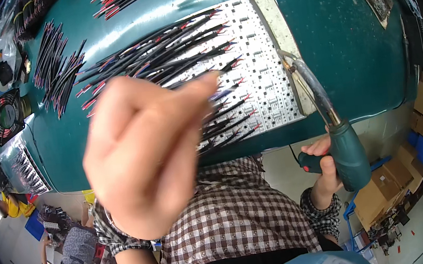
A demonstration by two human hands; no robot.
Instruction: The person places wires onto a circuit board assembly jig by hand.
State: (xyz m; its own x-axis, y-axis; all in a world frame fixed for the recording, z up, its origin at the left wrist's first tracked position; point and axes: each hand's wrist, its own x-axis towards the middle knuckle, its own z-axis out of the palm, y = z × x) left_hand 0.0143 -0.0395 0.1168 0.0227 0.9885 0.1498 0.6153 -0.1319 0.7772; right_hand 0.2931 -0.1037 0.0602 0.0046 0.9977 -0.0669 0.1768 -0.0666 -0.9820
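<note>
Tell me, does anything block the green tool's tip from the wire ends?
Nothing visible does. The right hand holds the green tool, its tip appearing above the pale bar. Toward the wire ends show only the bar's edge and white board. The blurred left hand is farther left.

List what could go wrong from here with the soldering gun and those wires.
1. Burn: the right hand holds the soldering gun with its metal nozzle angled toward the side where the bare left hand is; if hot, a sweep that way might catch fingers.
2. Misalignment: the left hand, blurred, hovers over closely spaced black-sleeved wires and could knock their ends askew on the white circuit-board panel.
</note>
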